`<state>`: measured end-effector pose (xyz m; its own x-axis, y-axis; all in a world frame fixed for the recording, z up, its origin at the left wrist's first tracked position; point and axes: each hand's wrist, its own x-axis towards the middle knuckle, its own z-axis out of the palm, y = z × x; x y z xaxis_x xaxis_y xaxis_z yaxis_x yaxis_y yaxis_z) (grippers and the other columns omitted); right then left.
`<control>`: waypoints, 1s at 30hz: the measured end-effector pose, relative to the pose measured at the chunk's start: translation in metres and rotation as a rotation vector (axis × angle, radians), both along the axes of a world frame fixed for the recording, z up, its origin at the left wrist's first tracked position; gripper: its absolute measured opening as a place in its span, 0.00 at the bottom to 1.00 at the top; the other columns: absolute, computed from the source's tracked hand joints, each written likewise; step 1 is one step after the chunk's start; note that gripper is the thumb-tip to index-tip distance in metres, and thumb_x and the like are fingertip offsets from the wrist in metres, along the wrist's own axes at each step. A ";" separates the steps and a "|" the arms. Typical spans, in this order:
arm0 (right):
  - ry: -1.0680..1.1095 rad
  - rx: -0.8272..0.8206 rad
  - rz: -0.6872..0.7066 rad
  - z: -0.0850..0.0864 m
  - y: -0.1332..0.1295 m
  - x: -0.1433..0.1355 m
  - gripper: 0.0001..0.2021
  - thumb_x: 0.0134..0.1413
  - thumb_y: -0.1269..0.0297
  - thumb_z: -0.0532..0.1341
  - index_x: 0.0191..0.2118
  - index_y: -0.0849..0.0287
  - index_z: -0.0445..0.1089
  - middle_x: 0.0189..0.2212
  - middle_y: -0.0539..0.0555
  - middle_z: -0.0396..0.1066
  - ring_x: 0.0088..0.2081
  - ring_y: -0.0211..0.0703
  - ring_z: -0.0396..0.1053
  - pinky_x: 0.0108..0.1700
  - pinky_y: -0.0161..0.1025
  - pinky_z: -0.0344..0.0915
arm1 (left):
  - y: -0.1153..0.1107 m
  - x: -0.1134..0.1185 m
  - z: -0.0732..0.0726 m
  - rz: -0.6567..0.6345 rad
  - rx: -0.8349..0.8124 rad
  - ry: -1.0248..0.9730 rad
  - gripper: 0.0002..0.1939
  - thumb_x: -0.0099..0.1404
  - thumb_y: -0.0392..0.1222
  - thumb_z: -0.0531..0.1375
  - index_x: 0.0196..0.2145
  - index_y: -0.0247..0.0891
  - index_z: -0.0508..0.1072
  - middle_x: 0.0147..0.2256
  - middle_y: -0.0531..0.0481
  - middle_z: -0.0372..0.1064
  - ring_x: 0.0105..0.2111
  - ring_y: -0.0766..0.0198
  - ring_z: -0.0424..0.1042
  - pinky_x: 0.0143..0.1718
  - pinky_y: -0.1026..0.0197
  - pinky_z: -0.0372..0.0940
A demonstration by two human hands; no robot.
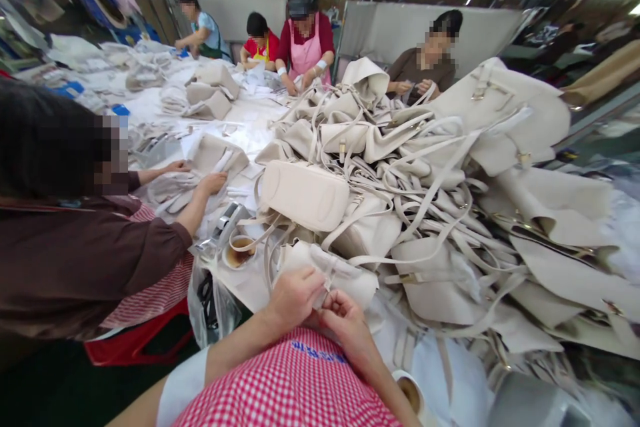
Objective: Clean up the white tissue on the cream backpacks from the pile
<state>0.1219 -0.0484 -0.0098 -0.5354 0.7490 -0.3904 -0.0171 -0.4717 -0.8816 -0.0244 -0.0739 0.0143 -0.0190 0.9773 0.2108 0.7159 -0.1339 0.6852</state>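
Close to my apron, a cream bag (350,280) lies at the table's front edge, its upper edge toward me. My left hand (299,293) is closed at that edge, fingertips pinched on a part of the bag. Just right of it, my right hand (341,312) has its fingers curled together near the same spot; what they hold is too small to make out. The two hands nearly touch. Behind them a cream bag with a smooth oval base (305,195) rests on its side.
A large heap of cream bags and straps (440,193) fills the right side. A cup of brown liquid (240,252) stands left of my hands, a tape roll (407,390) to the right. A co-worker's sleeve (145,253) is close on the left; several people work across the table.
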 end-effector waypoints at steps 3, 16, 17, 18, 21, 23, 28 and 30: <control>-0.069 0.113 0.162 -0.006 -0.006 -0.004 0.07 0.32 0.70 0.60 0.21 0.56 0.59 0.17 0.43 0.59 0.22 0.33 0.54 0.26 0.33 0.49 | 0.016 -0.003 0.002 0.051 0.036 -0.030 0.08 0.67 0.37 0.53 0.30 0.38 0.69 0.30 0.49 0.67 0.32 0.62 0.67 0.35 0.61 0.60; -0.246 0.088 0.278 -0.006 -0.001 -0.012 0.07 0.30 0.77 0.60 0.19 0.58 0.64 0.16 0.40 0.60 0.21 0.31 0.55 0.25 0.32 0.50 | 0.048 -0.008 -0.007 0.106 -0.578 -0.950 0.13 0.52 0.48 0.63 0.29 0.37 0.67 0.23 0.53 0.72 0.23 0.65 0.70 0.25 0.66 0.64; -0.254 0.084 0.262 -0.006 -0.001 -0.013 0.07 0.30 0.77 0.60 0.19 0.58 0.64 0.16 0.40 0.60 0.21 0.31 0.55 0.25 0.32 0.50 | 0.054 -0.006 -0.008 0.132 -0.575 -1.014 0.14 0.51 0.48 0.64 0.28 0.37 0.67 0.22 0.55 0.70 0.21 0.68 0.68 0.24 0.67 0.62; -0.256 0.077 0.240 -0.006 -0.001 -0.011 0.07 0.31 0.76 0.61 0.19 0.58 0.64 0.16 0.41 0.60 0.21 0.31 0.55 0.25 0.32 0.50 | 0.060 -0.005 -0.008 0.153 -0.568 -1.077 0.14 0.49 0.47 0.66 0.28 0.37 0.67 0.21 0.56 0.68 0.19 0.71 0.64 0.21 0.69 0.59; -0.223 0.042 0.185 -0.004 -0.005 0.009 0.05 0.37 0.69 0.65 0.25 0.58 0.69 0.20 0.43 0.66 0.23 0.33 0.61 0.28 0.32 0.56 | 0.072 -0.010 -0.011 0.179 -0.559 -1.199 0.17 0.46 0.46 0.69 0.27 0.36 0.67 0.16 0.63 0.56 0.14 0.77 0.50 0.15 0.73 0.44; -0.228 -0.005 0.033 -0.006 -0.009 0.039 0.11 0.40 0.59 0.67 0.31 0.58 0.72 0.24 0.46 0.71 0.26 0.36 0.66 0.31 0.34 0.62 | 0.075 -0.017 -0.013 0.183 -0.567 -1.220 0.19 0.45 0.47 0.71 0.26 0.36 0.67 0.15 0.66 0.49 0.13 0.79 0.44 0.14 0.74 0.38; -0.493 -0.041 -0.560 -0.035 -0.007 0.131 0.20 0.40 0.45 0.63 0.33 0.58 0.72 0.27 0.53 0.74 0.29 0.43 0.71 0.33 0.39 0.65 | 0.068 -0.026 -0.013 0.150 -0.596 -1.238 0.21 0.45 0.48 0.73 0.30 0.35 0.69 0.17 0.63 0.56 0.15 0.78 0.52 0.14 0.75 0.47; -0.592 -0.036 -0.634 -0.056 0.002 0.152 0.19 0.39 0.46 0.63 0.31 0.57 0.71 0.25 0.52 0.72 0.29 0.45 0.70 0.31 0.39 0.64 | 0.061 -0.024 -0.011 0.132 -0.622 -1.215 0.20 0.47 0.48 0.72 0.31 0.35 0.70 0.20 0.59 0.63 0.17 0.76 0.59 0.17 0.74 0.54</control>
<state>0.2741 -0.0460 -0.0655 0.2779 0.8188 -0.5023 0.1703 -0.5566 -0.8132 -0.0485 -0.0127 0.0037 0.0259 0.8802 -0.4739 -0.3897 0.4455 0.8060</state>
